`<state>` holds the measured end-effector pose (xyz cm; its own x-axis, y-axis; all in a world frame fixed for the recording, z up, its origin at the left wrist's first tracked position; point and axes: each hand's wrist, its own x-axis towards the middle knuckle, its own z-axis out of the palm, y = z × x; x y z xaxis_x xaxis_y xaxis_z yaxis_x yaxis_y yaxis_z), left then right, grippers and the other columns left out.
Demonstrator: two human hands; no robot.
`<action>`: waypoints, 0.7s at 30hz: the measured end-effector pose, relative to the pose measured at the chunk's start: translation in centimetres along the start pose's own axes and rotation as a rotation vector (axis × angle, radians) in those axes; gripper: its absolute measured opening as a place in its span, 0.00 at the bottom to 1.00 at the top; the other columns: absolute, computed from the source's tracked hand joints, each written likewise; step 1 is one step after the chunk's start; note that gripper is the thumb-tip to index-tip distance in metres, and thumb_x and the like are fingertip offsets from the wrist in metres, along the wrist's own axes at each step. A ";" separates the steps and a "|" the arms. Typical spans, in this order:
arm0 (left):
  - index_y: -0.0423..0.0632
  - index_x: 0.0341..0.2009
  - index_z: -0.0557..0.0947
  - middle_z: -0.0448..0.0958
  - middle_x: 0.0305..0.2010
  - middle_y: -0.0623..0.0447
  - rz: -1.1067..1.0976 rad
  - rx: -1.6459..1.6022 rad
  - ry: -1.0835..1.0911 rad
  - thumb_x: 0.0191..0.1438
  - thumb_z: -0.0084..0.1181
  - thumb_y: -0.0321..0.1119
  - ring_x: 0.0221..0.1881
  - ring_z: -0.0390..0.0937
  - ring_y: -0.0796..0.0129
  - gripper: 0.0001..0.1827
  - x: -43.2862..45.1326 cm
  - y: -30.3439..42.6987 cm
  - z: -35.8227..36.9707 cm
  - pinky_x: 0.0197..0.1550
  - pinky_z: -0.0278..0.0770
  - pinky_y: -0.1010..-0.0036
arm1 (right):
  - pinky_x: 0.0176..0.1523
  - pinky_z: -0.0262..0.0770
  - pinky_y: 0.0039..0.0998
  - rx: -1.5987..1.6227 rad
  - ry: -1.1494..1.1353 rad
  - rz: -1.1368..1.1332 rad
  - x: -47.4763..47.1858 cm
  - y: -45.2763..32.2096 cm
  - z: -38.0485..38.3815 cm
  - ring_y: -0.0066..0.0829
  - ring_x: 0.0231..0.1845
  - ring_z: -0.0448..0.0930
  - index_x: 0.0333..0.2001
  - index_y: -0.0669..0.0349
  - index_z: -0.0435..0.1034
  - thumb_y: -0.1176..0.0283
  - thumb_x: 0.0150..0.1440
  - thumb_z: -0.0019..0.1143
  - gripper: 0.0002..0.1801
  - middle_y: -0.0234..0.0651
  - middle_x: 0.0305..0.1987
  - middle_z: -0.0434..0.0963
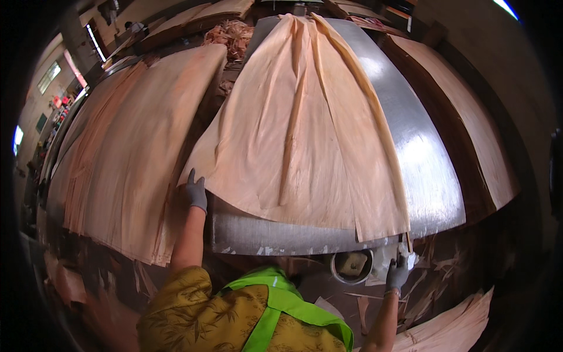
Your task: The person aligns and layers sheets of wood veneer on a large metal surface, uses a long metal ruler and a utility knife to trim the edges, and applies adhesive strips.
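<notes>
A large, rippled sheet of wood veneer (316,132) lies over a metal-topped table (422,149), its near left corner hanging past the table's side. My left hand (196,191), in a grey glove, is at that corner, thumb and finger around the veneer's edge. Low on the right, my gloved right hand (397,273) is below the near right corner of the sheet, beside a narrow dark strip (408,242). Whether its fingers hold this strip is unclear.
Stacked veneer sheets (132,154) stand on the left; another veneer stack (475,123) is on the right. A round metal container (352,266) sits below the table's near edge. Veneer scraps (431,295) litter the floor. A person (137,29) is far off at upper left.
</notes>
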<state>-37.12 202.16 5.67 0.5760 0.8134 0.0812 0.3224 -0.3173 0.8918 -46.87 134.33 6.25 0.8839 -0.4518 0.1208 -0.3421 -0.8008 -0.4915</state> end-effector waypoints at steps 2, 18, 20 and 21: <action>0.46 0.49 0.74 0.76 0.41 0.45 0.165 0.161 0.042 0.47 0.54 0.27 0.38 0.73 0.66 0.21 -1.9 6.4 -0.7 0.42 0.70 0.71 | 0.42 0.70 0.40 -0.218 -0.002 -0.078 3.9 0.7 1.0 0.49 0.41 0.74 0.45 0.59 0.66 0.66 0.47 0.56 0.21 0.48 0.39 0.75; 0.40 0.48 0.73 0.74 0.48 0.50 0.569 -0.209 0.023 0.50 0.51 0.27 0.44 0.71 0.73 0.18 -3.5 28.7 0.4 0.44 0.69 0.79 | 0.31 0.71 0.45 -0.356 -0.217 -0.196 14.8 2.1 2.6 0.48 0.31 0.76 0.42 0.50 0.64 0.64 0.43 0.56 0.20 0.45 0.32 0.76; 0.42 0.49 0.73 0.76 0.41 0.52 0.618 -0.168 0.016 0.50 0.52 0.28 0.35 0.71 0.76 0.19 -5.1 32.1 1.1 0.38 0.70 0.80 | 0.33 0.71 0.43 -0.262 -0.250 -0.203 15.7 3.4 2.4 0.49 0.33 0.76 0.48 0.51 0.62 0.67 0.41 0.55 0.27 0.47 0.35 0.75; 0.42 0.49 0.73 0.76 0.39 0.53 0.706 -0.200 0.047 0.50 0.53 0.28 0.32 0.69 0.76 0.19 -5.5 33.4 1.8 0.35 0.69 0.80 | 0.35 0.72 0.43 -0.188 -0.257 -0.216 16.7 5.1 3.2 0.49 0.34 0.76 0.50 0.51 0.61 0.69 0.41 0.55 0.29 0.48 0.36 0.75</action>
<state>-28.13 186.20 34.19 0.5616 0.4699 0.6810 -0.2593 -0.6817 0.6842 -32.81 123.95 3.01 0.9849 -0.1711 -0.0275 -0.1711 -0.9357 -0.3084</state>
